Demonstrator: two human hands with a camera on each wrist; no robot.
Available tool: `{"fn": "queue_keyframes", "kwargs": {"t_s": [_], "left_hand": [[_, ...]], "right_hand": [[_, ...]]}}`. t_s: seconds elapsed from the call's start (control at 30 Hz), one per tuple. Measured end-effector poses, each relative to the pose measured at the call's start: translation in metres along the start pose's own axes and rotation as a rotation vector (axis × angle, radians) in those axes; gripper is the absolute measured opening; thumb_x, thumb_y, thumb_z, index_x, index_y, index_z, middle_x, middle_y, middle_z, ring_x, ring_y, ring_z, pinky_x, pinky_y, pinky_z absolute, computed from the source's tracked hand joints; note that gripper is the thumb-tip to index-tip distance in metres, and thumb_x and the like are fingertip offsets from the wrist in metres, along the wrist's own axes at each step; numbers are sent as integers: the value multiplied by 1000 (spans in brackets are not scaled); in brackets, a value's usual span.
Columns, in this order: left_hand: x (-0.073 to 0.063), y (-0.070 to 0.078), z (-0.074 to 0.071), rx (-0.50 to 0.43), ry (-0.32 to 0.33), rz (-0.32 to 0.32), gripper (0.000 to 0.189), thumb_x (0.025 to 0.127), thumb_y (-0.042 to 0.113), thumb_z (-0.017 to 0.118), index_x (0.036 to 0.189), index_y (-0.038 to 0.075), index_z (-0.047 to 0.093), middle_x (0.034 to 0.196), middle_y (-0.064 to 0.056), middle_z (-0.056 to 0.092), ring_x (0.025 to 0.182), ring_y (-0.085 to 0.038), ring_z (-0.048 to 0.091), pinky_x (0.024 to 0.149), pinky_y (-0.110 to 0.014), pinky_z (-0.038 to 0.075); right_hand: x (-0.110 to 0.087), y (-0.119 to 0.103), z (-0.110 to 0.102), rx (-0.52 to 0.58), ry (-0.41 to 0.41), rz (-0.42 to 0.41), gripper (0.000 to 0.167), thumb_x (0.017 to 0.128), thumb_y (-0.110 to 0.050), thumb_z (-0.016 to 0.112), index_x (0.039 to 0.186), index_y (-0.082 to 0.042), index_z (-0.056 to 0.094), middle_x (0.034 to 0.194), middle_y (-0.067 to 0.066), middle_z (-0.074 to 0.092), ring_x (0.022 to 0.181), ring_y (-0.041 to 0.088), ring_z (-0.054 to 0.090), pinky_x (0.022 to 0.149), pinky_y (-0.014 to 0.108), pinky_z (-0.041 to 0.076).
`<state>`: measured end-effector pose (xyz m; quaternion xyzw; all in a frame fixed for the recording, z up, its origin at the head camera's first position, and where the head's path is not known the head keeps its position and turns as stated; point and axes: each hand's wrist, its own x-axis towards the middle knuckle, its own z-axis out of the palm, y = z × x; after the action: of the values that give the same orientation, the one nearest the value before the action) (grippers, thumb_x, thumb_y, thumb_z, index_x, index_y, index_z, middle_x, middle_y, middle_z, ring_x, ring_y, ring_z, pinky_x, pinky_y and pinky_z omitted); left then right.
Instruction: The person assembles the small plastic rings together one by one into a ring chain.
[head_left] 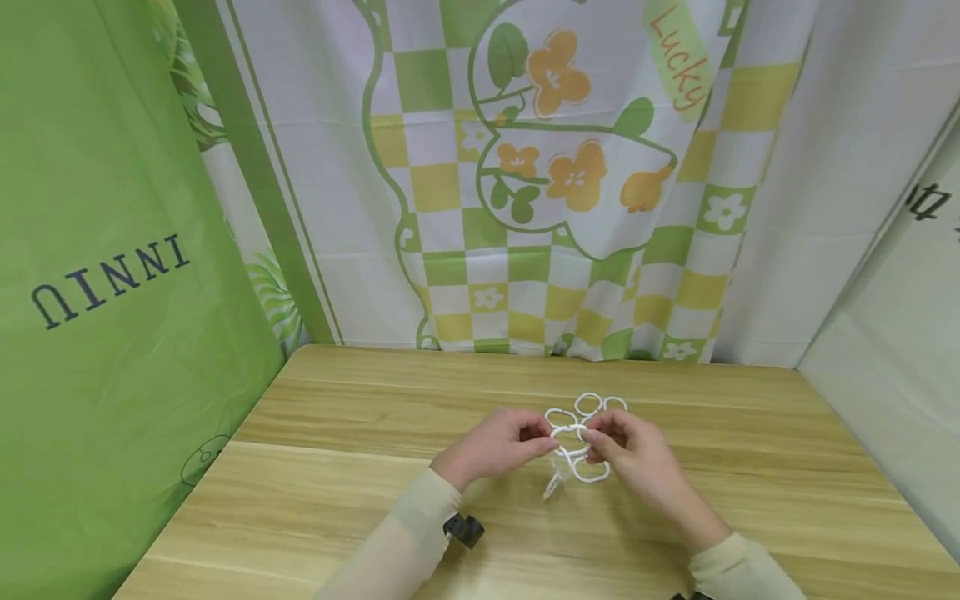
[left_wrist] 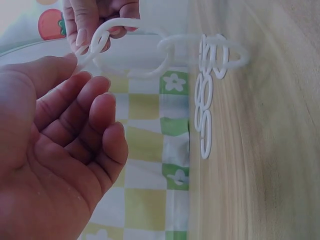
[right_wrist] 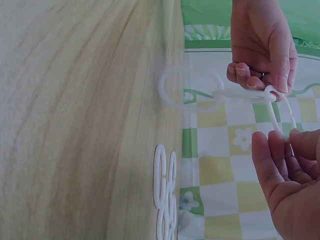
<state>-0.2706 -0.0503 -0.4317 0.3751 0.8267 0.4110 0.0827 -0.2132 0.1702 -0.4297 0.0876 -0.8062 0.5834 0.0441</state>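
Through my far-off cameras, I go left to right, with the loose white links [right_wrist: 156, 175] on the wooden table [head_left: 750, 467] as my mark. Left of them, the left hand [head_left: 491, 446] pinches one end of a white oval plastic ring, the top link [right_wrist: 272, 116]. That link is higher than the loose links and just to their near side. The middle link [left_wrist: 150, 74] hangs from it, and the bottom link [right_wrist: 163, 92] hangs below that. To the near right of the loose links, the right hand [head_left: 641, 458] pinches the top link's other end. Both grips are narrow.

The pinches are tiny and the plastic looks slick, so a slip could drop all three. If the bottom link dips, it could snag the loose links. A hard tug might bend the top link.

The top link's long way runs from hand to hand. The middle and bottom links point down. The bottom one is blurry.
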Motion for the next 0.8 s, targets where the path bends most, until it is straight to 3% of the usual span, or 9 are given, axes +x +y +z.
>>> {"fn": "queue_keyframes", "kwargs": {"t_s": [0.3, 0.57, 0.8], "left_hand": [[0, -3, -6, 7, 71, -2, 12, 98, 24, 63, 92, 15, 68, 78, 12, 61, 68, -2, 54, 62, -21, 47], [-2, -1, -13, -12, 80, -33, 18, 99, 25, 62, 98, 10, 70, 82, 6, 64, 70, -5, 53, 63, -23, 47], [-3, -3, -16, -7, 85, -30, 18, 99, 26, 62, 98, 10, 70, 79, 9, 61, 69, -5, 52, 62, -23, 46]], "right_hand": [[0, 3, 0, 11, -59, 15, 9, 92, 0, 64, 100, 5, 60, 92, 19, 64, 78, 24, 66, 72, 34, 57], [6, 17, -11, -215, -157, -20, 9, 93, -9, 66, 99, -1, 64, 83, 10, 63, 71, 17, 58, 62, 28, 51], [17, 34, -17, -480, -244, -77, 4, 89, -9, 70, 91, -7, 67, 79, -2, 62, 71, 11, 55, 64, 27, 47]]}}
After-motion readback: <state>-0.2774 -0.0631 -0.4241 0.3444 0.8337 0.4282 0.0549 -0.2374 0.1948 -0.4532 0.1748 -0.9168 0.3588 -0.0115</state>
